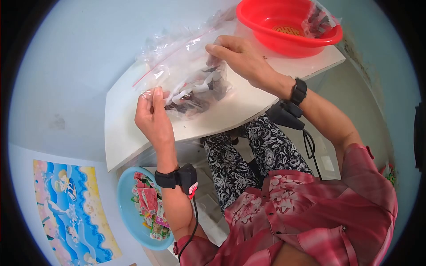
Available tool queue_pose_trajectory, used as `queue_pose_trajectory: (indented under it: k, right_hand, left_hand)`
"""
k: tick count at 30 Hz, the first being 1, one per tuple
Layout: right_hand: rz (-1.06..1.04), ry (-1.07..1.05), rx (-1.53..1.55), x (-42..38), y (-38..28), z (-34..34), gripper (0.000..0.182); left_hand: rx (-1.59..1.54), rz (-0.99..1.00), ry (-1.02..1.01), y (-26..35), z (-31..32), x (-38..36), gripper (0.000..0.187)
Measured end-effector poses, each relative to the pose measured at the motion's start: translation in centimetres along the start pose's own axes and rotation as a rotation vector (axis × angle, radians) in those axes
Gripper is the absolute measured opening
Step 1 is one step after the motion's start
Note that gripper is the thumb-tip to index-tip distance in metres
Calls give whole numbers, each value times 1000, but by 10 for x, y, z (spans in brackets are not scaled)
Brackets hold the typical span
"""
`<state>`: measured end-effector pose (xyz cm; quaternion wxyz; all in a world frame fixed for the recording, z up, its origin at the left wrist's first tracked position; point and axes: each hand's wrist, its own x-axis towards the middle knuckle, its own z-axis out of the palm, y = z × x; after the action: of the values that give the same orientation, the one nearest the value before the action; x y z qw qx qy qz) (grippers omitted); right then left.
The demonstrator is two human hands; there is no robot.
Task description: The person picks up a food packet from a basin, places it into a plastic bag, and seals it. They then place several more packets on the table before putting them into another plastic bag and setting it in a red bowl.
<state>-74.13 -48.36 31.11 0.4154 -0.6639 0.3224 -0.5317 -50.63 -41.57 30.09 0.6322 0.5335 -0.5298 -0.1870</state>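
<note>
- The blue basin [124,199] of packets [147,199] sat lower than the desk [124,128], perhaps saving space.
- The left hand [155,115] pinched one side of the clear bag [197,95].
- The bag spanned both hands over the desk, likely to hold it spread.
- The right hand [242,57] pinched the opposite side.
- The red basin [288,47] stood on the desk, probably for reach.

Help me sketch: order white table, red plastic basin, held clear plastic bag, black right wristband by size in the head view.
1. White table
2. Red plastic basin and clear plastic bag: close, so unranked
3. Black right wristband
</note>
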Motion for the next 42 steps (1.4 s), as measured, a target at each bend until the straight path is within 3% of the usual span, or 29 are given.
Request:
queue_pose_trajectory:
  k: [3,8,13,16,19,23,26,28,32,35,37,38,41,42]
  right_hand:
    - [33,1,14,6,8,1,30]
    - [69,-19,-48,20,29,-2,23]
    - [144,-60,-174,27,21,-3,18]
    - [171,-29,-53,24,20,2,19]
    - [182,-144,-50,24,10,-3,24]
    - [197,-173,-40,34,33,-1,19]
    - [240,-186,-54,36,36,1,17]
    - [263,-199,-91,39,36,2,17]
    - [185,-275,-203,42,40,0,27]
    - [26,-342,-276,44,44,-7,38]
    - [-169,-316,-178,44,56,-7,49]
    - [-91,-324,-140,44,59,-12,53]
    - [73,-388,-138,34,40,-19,63]
    - [77,-434,-210,30,30,-20,63]
  left_hand:
    - [20,-44,-7,-2,-3,5,24]
    - [141,-35,-16,2,-6,8,49]
    - [238,-4,-160,6,-9,14,40]
    - [230,13,-251,-16,-15,24,30]
    - [198,64,-308,-30,-24,27,25]
    - [220,49,-330,-20,-29,20,26]
    - [253,156,-391,-11,-25,12,35]
    - [376,238,-402,-11,-25,10,31]
    - [561,354,-414,-24,-25,21,31]
    - [499,485,-337,-51,-27,36,32]
    - [358,345,-377,-61,-28,42,40]
    - [286,279,-393,-65,-28,45,45]
    - [228,332,-270,-58,-19,42,44]
    - [225,192,-337,-53,-21,41,39]
